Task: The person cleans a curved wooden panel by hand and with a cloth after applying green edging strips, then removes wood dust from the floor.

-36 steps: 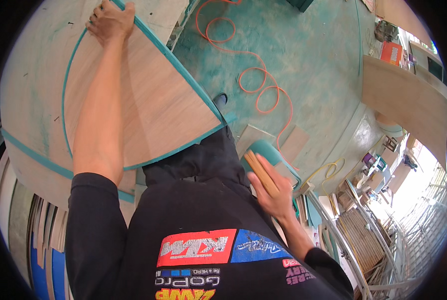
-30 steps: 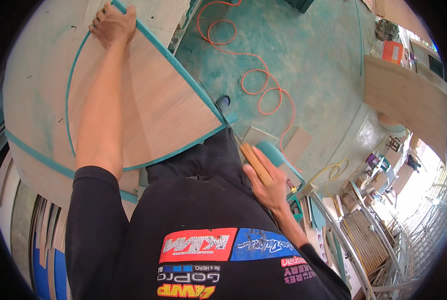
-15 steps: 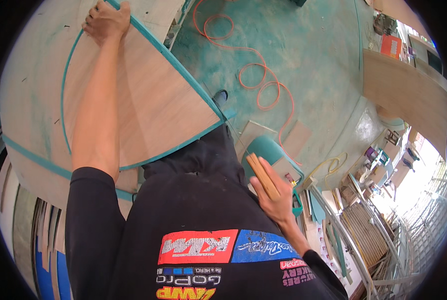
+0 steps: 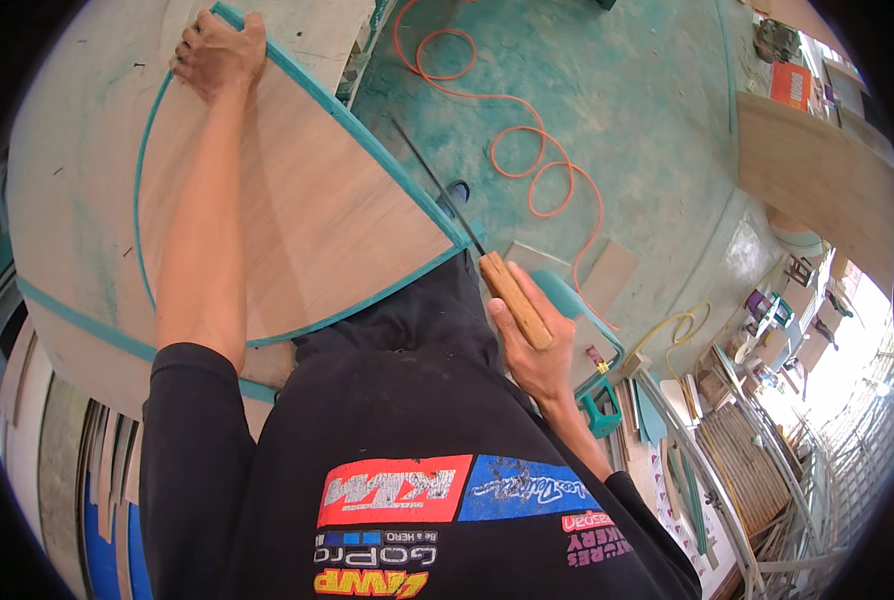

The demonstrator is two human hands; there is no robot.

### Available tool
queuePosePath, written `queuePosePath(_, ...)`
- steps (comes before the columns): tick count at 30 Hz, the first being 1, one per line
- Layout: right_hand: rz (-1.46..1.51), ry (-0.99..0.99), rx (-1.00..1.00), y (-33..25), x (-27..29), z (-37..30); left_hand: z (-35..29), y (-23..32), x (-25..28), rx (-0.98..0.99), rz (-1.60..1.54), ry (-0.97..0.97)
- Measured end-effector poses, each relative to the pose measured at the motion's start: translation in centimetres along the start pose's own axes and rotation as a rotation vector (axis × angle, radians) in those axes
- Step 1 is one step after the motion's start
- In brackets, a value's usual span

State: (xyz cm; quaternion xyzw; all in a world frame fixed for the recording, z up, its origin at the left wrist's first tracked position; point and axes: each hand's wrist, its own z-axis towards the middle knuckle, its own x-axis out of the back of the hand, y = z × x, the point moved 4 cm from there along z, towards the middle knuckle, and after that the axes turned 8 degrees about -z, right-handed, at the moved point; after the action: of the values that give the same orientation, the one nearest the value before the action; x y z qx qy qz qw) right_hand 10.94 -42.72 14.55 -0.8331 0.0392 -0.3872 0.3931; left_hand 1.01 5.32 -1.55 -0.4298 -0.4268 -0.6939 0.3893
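A fan-shaped wooden panel point(image 4: 307, 200) with teal edge strips lies over a larger pale board at the left. My left hand point(image 4: 217, 55) grips its far corner, fingers curled by the teal strip point(image 4: 342, 115). My right hand point(image 4: 542, 350) is closed round the wooden handle point(image 4: 517, 300) of a handsaw. Its narrow dark blade point(image 4: 432, 180) points away, seen nearly edge-on, and passes close to the panel's near right corner, where a short teal end juts out. Whether the blade touches that end I cannot tell.
An orange hose point(image 4: 537, 135) coils across the green floor point(image 4: 647, 150). By my right hand are a teal-edged curved piece point(image 4: 577, 300) and a green tool point(image 4: 601, 410). Long metal bars lie at the right, wood strips point(image 4: 117, 450) at the lower left. My shoe point(image 4: 455, 195) shows beyond the panel corner.
My right hand has pushed the saw forward and slightly left, so its handle is nearer the panel corner. My left hand keeps its grip; the whole view has shifted slightly.
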Motion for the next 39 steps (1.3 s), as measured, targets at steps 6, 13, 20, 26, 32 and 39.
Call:
queuePosePath(6,-0.031,-0.118,-0.210,0.0,2.9,-2.0,-0.3,0.6,0.1,-0.061,-0.015,0.085)
queuePosePath(13,-0.221,-0.164,-0.164,-2.9,4.8,-3.2,-4.9,4.5,-0.3,-0.041,0.081,0.239)
queuePosePath(20,-0.322,-0.241,-0.060,-4.6,6.2,-4.8,-2.7,2.9,2.4,-0.049,0.024,0.057)
queuePosePath(26,-0.282,-0.208,-0.074,0.9,-0.2,-0.6,-3.2,2.2,-0.1,-0.051,0.081,0.077)
queuePosePath(32,-0.306,-0.207,-0.003,0.3,4.3,-4.4,-3.3,1.8,0.0,-0.056,0.096,0.122)
queuePosePath(39,-0.325,-0.274,-0.067,1.6,3.8,-5.3,-4.5,2.5,0.8,-0.069,0.001,0.129)
